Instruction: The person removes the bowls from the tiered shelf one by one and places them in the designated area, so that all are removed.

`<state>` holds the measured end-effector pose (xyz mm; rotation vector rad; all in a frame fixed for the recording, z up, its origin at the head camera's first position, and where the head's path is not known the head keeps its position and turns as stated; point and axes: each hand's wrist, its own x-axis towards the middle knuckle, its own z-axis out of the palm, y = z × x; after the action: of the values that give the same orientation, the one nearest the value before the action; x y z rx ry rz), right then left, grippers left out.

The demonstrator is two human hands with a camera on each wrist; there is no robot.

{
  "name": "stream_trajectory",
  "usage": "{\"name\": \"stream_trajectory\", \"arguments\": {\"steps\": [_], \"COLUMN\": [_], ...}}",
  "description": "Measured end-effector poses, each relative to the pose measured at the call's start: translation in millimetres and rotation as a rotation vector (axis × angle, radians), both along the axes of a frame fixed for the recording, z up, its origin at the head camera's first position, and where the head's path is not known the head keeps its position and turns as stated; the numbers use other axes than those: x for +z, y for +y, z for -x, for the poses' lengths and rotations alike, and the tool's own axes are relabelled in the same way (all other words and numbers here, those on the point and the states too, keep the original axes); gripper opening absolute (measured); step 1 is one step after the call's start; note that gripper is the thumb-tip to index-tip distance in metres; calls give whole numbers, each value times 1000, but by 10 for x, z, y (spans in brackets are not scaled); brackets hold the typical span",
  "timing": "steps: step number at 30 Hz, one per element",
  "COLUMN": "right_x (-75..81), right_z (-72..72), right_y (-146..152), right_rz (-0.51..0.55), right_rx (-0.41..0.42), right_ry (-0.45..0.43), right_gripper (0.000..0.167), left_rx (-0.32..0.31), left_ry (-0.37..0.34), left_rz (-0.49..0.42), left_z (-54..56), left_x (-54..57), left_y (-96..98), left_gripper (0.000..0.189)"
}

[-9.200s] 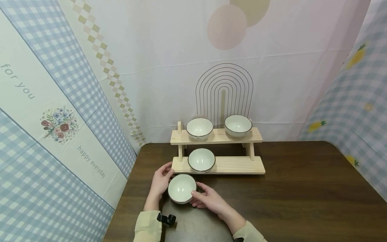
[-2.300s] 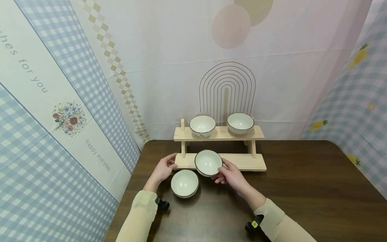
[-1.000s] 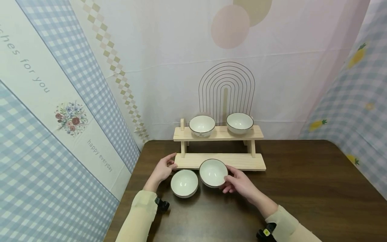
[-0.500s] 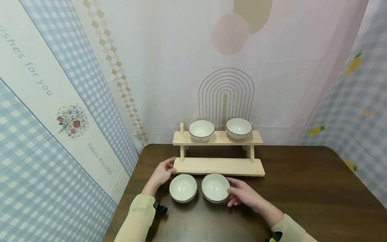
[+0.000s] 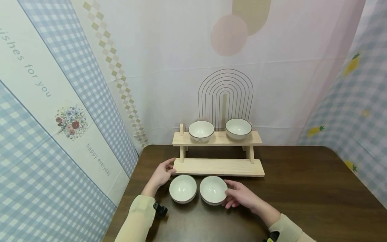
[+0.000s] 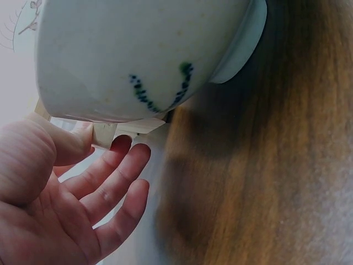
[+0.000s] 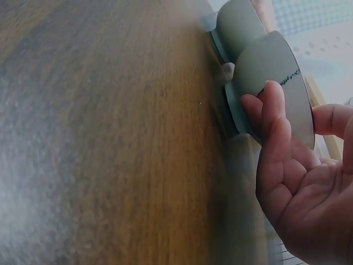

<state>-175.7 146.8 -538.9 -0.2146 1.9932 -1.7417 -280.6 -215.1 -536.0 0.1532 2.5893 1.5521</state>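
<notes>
The right hand (image 5: 239,195) pinches a bowl (image 5: 213,190) by its right side, thumb at the lip, fingers curled beneath the outer wall. Likely glazed ceramic: stiff, slick, fairly light, breakable, best held by rim and wall together. Just left of those fingers sits a second bowl (image 5: 182,189). Beyond, the left hand (image 5: 161,174) meets the end of the wooden stand (image 5: 219,166), its outer fingers apart; whether it grips, I cannot tell. Farthest, the backdrop (image 5: 169,87) reads "happy everyday" and a cut-off "ishes for you".
</notes>
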Motion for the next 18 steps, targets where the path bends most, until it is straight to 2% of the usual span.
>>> {"name": "stream_trajectory", "arguments": {"steps": [18], "right_x": [-10], "right_z": [48], "right_y": [-3], "right_rz": [-21], "right_rx": [-6], "right_ry": [15], "right_gripper": [74], "left_rx": [17], "left_ry": [4], "left_rz": [7], "left_z": [38], "left_x": [-33], "left_y": [14], "left_gripper": [54]}}
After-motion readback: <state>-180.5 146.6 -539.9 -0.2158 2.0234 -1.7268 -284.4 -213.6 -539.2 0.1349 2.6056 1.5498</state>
